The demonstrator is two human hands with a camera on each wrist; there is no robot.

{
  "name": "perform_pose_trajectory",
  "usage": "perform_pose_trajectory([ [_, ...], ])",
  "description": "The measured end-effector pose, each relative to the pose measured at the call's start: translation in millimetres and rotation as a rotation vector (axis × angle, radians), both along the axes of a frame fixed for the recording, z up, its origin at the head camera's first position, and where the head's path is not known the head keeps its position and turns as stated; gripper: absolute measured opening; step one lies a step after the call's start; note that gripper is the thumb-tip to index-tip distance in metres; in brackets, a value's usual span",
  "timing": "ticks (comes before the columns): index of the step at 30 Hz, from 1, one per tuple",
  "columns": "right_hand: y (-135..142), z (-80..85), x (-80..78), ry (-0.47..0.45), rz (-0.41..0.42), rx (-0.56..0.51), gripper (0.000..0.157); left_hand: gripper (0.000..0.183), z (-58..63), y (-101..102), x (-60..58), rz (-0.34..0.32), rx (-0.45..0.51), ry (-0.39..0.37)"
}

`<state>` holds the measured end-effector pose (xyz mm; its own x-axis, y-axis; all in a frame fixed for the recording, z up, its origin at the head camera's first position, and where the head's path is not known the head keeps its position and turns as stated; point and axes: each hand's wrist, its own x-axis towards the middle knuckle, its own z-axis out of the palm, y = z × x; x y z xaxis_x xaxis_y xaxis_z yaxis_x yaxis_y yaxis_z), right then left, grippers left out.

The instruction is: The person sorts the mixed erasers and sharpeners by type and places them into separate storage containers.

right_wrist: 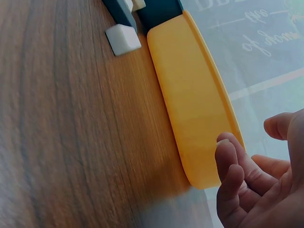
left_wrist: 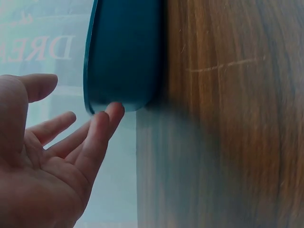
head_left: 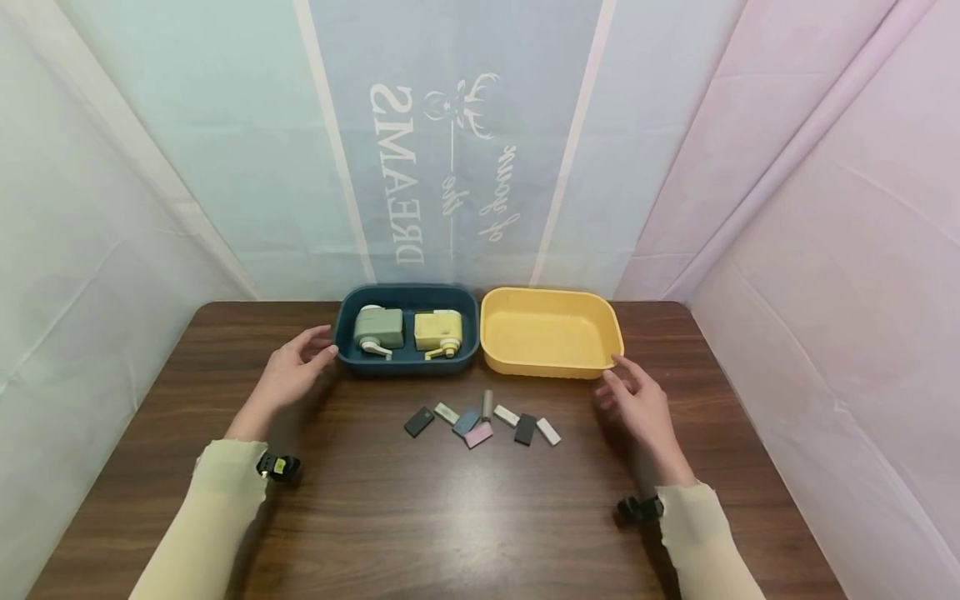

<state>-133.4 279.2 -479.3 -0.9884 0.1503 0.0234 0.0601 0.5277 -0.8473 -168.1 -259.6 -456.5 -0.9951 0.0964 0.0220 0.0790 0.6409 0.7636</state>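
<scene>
My left hand [head_left: 288,372] is at the left end of a dark blue bin [head_left: 406,367], fingers spread and slightly bent. In the left wrist view its fingertips overlap the end of the bin; whether they touch is hard to tell. Inside that bin lie a green boxy device [head_left: 381,327] and a yellow one [head_left: 437,330], each with a crank-like arm. My right hand [head_left: 637,404] is at the near right corner of a yellow bin [head_left: 551,332], fingers loosely bent around nothing. Its fingertips are at or against the bin wall.
In front of the bins, several small block-like pieces lie loose on the wooden table [head_left: 465,533], among them a black one [head_left: 419,422], a pink one [head_left: 478,434], a grey-brown cylinder [head_left: 487,406] and a white one [head_left: 549,432]. A printed curtain [head_left: 465,50] hangs behind the table.
</scene>
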Motion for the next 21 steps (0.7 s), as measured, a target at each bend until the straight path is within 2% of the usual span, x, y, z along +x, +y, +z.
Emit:
perform_pose_trajectory([
  [8,-0.7,-0.1,5.1,0.018,0.014,-0.006,0.047,0.058,-4.5,6.3,-2.1,0.019,0.049,-0.022],
  [11,0.2,-1.2,5.5,0.016,0.015,-0.008,0.046,0.062,-6.6,6.9,-1.5,0.008,0.049,-0.049],
  [16,-1.2,-1.6,8.1,0.037,0.016,-0.025,0.044,0.070,-11.3,10.6,-1.8,-0.027,0.101,-0.106],
  [21,-6.3,-4.2,10.2,0.057,0.025,-0.043,0.037,0.078,-15.3,16.8,-2.1,-0.045,0.134,-0.134],
])
